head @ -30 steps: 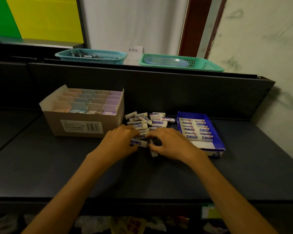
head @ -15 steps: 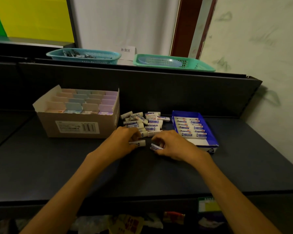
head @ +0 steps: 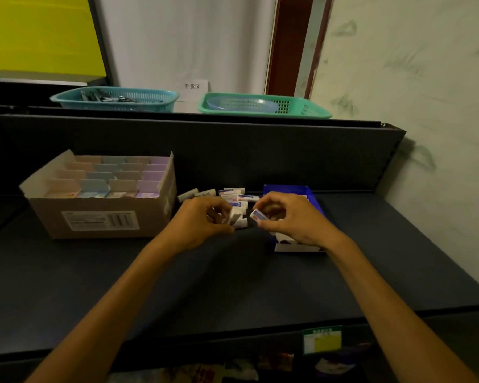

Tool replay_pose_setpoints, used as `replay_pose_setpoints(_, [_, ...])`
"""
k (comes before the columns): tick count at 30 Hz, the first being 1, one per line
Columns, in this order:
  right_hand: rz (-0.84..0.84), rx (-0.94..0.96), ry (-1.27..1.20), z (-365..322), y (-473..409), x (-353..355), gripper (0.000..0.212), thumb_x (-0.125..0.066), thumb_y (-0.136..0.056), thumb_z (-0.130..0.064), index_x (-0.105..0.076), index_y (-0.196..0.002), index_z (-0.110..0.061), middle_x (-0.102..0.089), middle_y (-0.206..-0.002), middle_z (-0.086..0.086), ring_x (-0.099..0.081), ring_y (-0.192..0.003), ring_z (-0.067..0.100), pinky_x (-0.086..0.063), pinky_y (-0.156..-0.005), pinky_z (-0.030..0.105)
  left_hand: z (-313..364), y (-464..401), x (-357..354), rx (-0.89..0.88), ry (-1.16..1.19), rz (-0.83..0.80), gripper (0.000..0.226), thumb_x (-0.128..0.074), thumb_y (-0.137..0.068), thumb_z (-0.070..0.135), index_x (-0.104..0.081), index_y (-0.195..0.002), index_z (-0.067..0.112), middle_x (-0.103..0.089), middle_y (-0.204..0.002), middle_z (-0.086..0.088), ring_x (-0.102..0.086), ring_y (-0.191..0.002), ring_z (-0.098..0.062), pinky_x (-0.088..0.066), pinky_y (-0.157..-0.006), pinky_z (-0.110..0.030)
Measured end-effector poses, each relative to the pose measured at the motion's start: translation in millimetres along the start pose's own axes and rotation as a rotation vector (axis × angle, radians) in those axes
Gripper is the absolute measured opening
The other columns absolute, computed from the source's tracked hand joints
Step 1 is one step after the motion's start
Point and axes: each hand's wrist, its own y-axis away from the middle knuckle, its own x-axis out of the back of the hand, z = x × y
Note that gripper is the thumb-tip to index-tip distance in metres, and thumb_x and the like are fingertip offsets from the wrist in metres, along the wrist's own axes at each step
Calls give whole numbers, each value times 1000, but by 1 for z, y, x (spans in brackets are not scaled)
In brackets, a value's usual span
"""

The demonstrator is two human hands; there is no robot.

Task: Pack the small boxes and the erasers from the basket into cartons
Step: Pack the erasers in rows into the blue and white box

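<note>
Erasers are being gathered off the dark counter. The left hand is curled round a white eraser; the right hand pinches a labelled eraser between thumb and fingertips, just above the blue carton. The loose pile lies between that carton and the brown carton of small boxes. Each eraser is probably best turned label-up and laid flush with the rows before the grip is released.
</note>
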Motion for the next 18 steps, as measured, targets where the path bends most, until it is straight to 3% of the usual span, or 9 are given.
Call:
replay_pose_setpoints(5, [68,-34,-118,22,6,21,34,-74,-80,-17,-60,-112,-20,-64,-108,-6,-62,-100,4,-53,-85,21,15,-18,-16,-22,40,17,32,-74,-75,14,-55,-96,28,-61,-101,9,-60,-94,-3,-54,-82,-26])
replay_pose_setpoints(12, [100,-76,-213,49,17,48,34,-75,-78,-16,-64,-109,-24,-65,-106,-4,-64,-95,5,-54,-78,20,35,-43,-36,-84,-63,2,29,-70,-80,14,-61,-101,32,-56,-107,14,-57,-93,1,-49,-74,-15])
replay_pose_setpoints(18, [100,-105,-291,64,21,65,30,-75,-76,-13,-63,-99,-27,-66,-104,-2,-66,-94,11,-57,-79,27,45,-62,-51,-103,-120,-8,28,-67,-82,19,-60,-106,32,-56,-119,7,-55,-101,-4,-51,-82,-24])
